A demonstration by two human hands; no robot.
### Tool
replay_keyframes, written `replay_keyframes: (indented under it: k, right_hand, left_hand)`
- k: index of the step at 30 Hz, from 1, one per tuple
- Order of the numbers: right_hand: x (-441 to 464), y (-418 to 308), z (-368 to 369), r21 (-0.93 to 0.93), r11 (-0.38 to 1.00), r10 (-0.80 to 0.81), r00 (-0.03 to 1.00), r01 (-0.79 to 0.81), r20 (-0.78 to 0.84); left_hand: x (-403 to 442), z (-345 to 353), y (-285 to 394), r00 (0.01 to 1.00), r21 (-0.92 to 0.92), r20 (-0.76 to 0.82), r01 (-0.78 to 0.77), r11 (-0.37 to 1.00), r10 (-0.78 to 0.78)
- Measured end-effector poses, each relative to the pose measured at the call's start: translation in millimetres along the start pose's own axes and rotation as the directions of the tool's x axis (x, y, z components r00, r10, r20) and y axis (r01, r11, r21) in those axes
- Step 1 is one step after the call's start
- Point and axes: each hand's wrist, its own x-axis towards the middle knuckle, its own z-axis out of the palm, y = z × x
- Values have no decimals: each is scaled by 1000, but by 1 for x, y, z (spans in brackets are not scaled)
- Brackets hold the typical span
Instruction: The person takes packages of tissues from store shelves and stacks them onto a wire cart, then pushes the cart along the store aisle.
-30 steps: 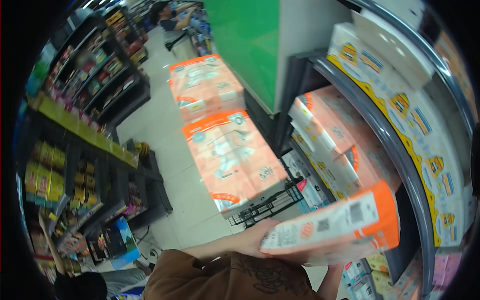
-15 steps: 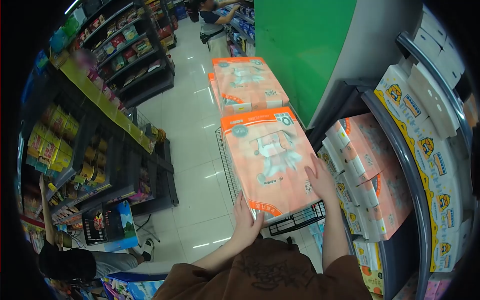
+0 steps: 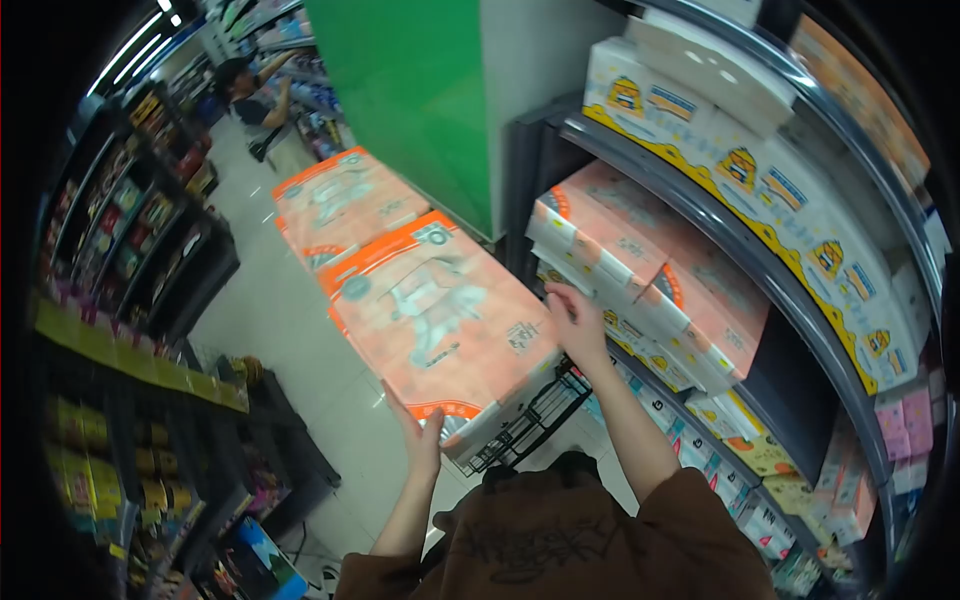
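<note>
My right hand [image 3: 575,318], earlier spread on the package [image 3: 440,315], now curls by its edge, grip unclear; my left hand [image 3: 423,442] spreads at its near corner. The package sits over a wire cart [image 3: 540,412] on tiles [image 3: 255,300], beside shelves [image 3: 800,418].

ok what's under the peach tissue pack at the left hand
A black wire basket shows below the near edge of the tissue pack; its bulk hides whatever lies under the middle.

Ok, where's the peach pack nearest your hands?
The near peach pack is just left of centre in the head view, the left hand at its near left corner, the right hand by its right edge, the far peach pack beyond it.
</note>
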Motion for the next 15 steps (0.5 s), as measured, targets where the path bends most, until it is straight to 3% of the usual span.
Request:
replay_keyframes:
  k: [2, 5, 8, 10, 11, 12, 15]
  right_hand:
    - [-23, 23, -39, 290, 934, 235, 970, -208, -60]
    - [-75, 44, -113, 582, 729, 528, 837, -360, -144]
    - [-137, 88, -191, 584, 734, 645, 626, -347, -439]
    - [-159, 107, -242, 549, 756, 647, 537, -357, -541]
    - [-167, 110, -267, 524, 759, 649, 511, -385, -564]
    - [-175, 114, -284, 500, 760, 650, 481, -416, -588]
    - [-165, 121, -310, 505, 693, 718, 551, -514, -425]
  left_hand:
    - [-3, 0, 0, 1000, 10, -12, 12, 1000, -12]
    - [-19, 13, 30, 961, 221, -195, -149, 964, 194]
    - [-36, 44, 77, 805, 303, -193, -496, 814, 562]
    - [-43, 76, 76, 843, 35, -37, -535, 844, 536]
    - [-48, 93, 74, 848, -101, 53, -521, 848, 527]
    - [-51, 117, 73, 883, -115, 128, -438, 891, 451]
    - [-58, 188, 72, 916, -251, 353, -104, 963, 191]
